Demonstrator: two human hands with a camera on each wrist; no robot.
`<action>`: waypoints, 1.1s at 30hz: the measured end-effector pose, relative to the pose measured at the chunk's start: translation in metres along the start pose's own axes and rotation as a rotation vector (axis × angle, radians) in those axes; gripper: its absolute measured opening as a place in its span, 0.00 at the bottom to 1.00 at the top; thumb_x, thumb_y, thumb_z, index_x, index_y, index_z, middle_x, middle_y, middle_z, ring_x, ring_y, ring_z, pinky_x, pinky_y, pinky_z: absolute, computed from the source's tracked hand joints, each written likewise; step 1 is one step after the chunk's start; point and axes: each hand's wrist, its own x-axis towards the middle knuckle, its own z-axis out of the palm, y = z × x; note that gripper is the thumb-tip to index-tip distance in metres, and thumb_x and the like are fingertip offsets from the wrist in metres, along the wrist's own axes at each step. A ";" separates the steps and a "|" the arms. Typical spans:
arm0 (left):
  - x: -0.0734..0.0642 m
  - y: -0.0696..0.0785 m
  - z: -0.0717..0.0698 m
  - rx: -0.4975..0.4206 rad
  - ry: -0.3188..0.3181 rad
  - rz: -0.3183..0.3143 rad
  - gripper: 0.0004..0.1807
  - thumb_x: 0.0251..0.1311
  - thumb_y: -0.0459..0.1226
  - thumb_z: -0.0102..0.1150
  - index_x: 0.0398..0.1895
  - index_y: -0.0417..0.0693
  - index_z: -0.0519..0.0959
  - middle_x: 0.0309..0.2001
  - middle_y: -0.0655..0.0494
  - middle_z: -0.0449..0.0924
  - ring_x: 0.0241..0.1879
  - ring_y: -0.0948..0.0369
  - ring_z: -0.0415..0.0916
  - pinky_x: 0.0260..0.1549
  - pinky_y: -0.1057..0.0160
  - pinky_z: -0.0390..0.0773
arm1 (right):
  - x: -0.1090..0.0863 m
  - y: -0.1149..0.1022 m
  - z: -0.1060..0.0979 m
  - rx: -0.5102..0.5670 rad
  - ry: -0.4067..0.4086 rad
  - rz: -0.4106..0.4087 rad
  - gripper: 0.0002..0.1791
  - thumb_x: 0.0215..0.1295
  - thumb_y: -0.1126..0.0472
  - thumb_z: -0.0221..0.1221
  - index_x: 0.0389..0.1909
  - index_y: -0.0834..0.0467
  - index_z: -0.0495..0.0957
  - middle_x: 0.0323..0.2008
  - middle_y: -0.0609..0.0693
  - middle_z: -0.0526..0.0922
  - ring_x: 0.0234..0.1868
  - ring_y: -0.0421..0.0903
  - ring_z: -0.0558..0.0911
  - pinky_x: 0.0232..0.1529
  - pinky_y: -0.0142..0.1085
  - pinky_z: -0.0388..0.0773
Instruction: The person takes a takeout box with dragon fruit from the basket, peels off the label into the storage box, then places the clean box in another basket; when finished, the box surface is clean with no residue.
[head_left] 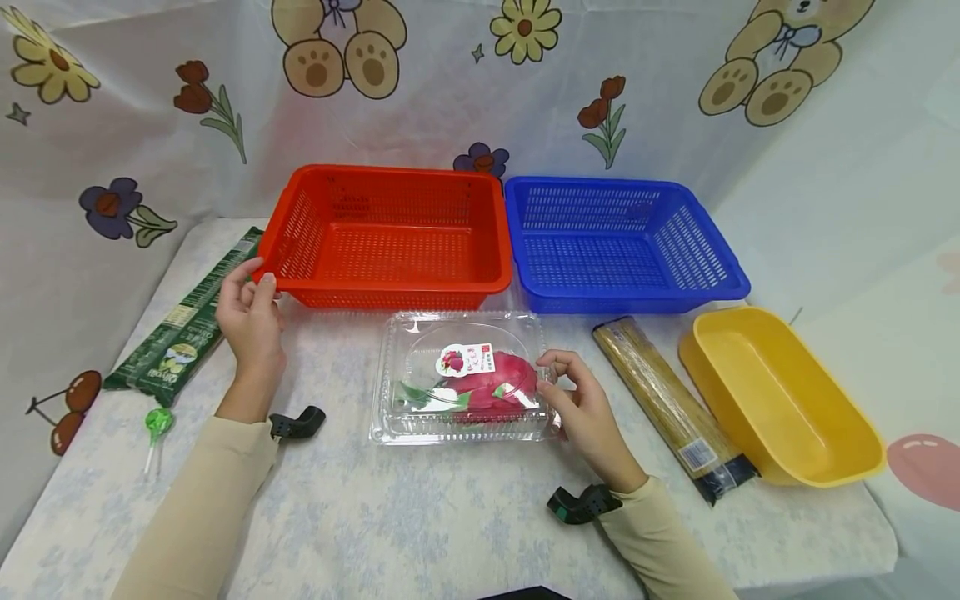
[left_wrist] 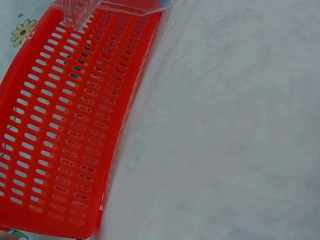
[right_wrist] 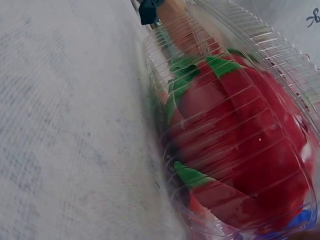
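Observation:
A clear plastic clamshell box [head_left: 420, 333] lies mid-table with a red dragon fruit [head_left: 480, 392] inside, its scales tipped green. My right hand [head_left: 588, 417] grips the box's right edge between thumb and fingers. In the right wrist view the dragon fruit [right_wrist: 240, 135] shows large through the ribbed plastic wall. Behind the box stands a red basket [head_left: 390, 296] with nothing in it. At its front left corner my left hand [head_left: 253, 321] pinches the rim. The left wrist view shows the slotted side of the red basket [left_wrist: 65, 125], with only a sliver of finger at the lower left.
A blue basket [head_left: 622, 304] stands right of the red one. Farther right are a long noodle pack [head_left: 667, 400] and a yellow tub [head_left: 795, 400]. On the left lie a green packet [head_left: 187, 325] and a green lollipop [head_left: 158, 421]. A patterned cloth [head_left: 435, 75] hangs behind.

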 end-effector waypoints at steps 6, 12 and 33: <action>-0.002 -0.001 0.000 0.005 0.002 -0.005 0.15 0.71 0.34 0.60 0.58 0.45 0.80 0.27 0.53 0.72 0.15 0.61 0.56 0.14 0.70 0.56 | 0.000 0.001 0.000 -0.014 0.003 0.007 0.13 0.74 0.67 0.56 0.57 0.56 0.72 0.44 0.57 0.70 0.12 0.39 0.64 0.08 0.31 0.63; -0.003 0.000 -0.001 -0.011 0.010 -0.009 0.15 0.71 0.32 0.60 0.58 0.44 0.80 0.27 0.53 0.72 0.18 0.61 0.59 0.14 0.70 0.56 | 0.000 0.002 0.000 0.016 -0.009 -0.001 0.13 0.74 0.68 0.55 0.57 0.57 0.72 0.46 0.58 0.69 0.13 0.39 0.65 0.08 0.30 0.62; -0.007 0.000 0.005 0.079 0.015 -0.033 0.17 0.74 0.36 0.56 0.64 0.48 0.76 0.28 0.52 0.71 0.33 0.58 0.72 0.25 0.71 0.68 | 0.001 0.002 -0.003 -0.021 -0.042 -0.011 0.14 0.76 0.66 0.55 0.58 0.56 0.71 0.43 0.57 0.69 0.13 0.37 0.65 0.10 0.30 0.62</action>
